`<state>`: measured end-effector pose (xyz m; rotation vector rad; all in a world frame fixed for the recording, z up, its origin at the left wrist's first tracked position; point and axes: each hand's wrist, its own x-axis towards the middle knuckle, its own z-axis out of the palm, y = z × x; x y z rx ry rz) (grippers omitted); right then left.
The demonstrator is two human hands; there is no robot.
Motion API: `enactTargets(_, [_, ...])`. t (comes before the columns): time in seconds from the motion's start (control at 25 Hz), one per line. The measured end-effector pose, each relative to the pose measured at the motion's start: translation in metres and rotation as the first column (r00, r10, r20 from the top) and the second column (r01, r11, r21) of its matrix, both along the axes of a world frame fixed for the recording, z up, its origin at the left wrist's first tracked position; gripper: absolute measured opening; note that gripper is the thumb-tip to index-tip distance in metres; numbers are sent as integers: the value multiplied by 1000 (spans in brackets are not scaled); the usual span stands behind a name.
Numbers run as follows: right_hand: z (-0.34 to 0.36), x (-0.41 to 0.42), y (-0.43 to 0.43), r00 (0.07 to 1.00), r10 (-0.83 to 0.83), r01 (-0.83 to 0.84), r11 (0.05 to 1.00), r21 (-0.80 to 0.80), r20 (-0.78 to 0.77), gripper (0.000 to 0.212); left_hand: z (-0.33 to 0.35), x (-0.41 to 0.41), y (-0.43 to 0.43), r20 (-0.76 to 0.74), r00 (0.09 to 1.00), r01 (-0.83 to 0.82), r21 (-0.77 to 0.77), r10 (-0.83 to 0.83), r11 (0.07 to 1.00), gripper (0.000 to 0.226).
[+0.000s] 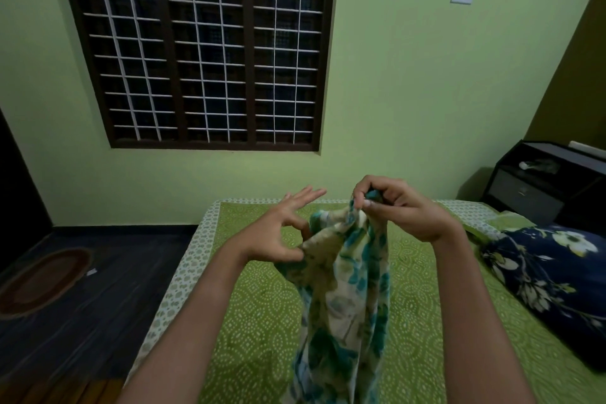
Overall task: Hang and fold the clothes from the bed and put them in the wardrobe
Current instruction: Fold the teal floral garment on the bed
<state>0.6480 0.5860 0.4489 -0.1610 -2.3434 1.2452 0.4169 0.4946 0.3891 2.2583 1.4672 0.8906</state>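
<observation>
while the right hand [404, 207] grips floral cloth [344, 292], the nightstand [524, 198] holds clutter [539, 166]

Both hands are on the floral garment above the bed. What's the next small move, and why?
Probably draw the left hand along the top edge, away from the right hand, to spread the floral garment. It hangs bunched in a narrow column over the bed, gathered in the right hand's grip, the left only pinching a fold.

Two bare, sleeveless forearms are showing from the frame's bottom edge, ending in the left hand [278, 239] and right hand [405, 208].
</observation>
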Motion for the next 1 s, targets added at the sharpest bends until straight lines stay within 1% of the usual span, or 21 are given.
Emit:
enactTargets(0.08, [-2,0,1,998,43,-45,998,-53,-38,26,-5,3,3,12,1000,26,-40,-26,999,15])
enactTargets(0.12, [-4,-1,3,996,38,-45,994,-102,-78,21,-8,4,4,28,1000,10,-78,-8,997,22])
enactTargets(0.2, [-8,-2,7,985,-56,22,979,-202,-164,16,-13,5,3,90,993,-57,-153,71,987,32])
enactTargets(0.24, [-10,-3,10,973,-140,101,973,-208,-183,21,-16,4,2,129,985,-93,-167,115,982,29])
enactTargets(0.32, [-15,-5,17,936,-319,306,946,-103,-147,34,-20,2,2,224,950,-189,-138,216,972,12])
enactTargets(0.36, [-18,-5,20,918,-385,384,923,-26,-96,38,-21,0,2,266,927,-242,-120,266,963,8])
enactTargets(0.4, [-21,-5,23,906,-422,423,905,40,-33,40,-21,-3,1,302,905,-284,-93,299,954,10])
enactTargets(0.48, [-30,-6,26,898,-435,424,897,125,72,41,-15,-9,2,327,886,-352,11,330,936,13])
enactTargets(0.56, [-34,-8,26,898,-432,414,895,164,89,35,-6,-15,4,297,890,-387,89,347,918,15])
enactTargets(0.68, [-32,-8,26,885,-462,443,874,201,60,20,9,-24,2,215,923,-356,151,321,922,19])
enactTargets(0.72, [-30,-7,27,874,-479,451,862,230,82,17,12,-26,1,185,933,-339,171,307,925,20])
enactTargets(0.84, [-28,-5,32,818,-532,425,815,394,218,7,17,-34,-1,85,947,-321,226,309,920,18])
enactTargets(0.88, [-27,-4,32,805,-544,429,808,403,235,6,15,-37,-1,63,946,-324,241,318,915,15])
enactTargets(0.96, [-26,-4,28,820,-536,474,832,288,201,7,7,-45,-1,51,939,-341,264,340,902,12])
enactTargets(1.0, [-27,-4,27,830,-533,494,839,225,165,9,1,-49,-1,61,932,-361,257,358,896,16])
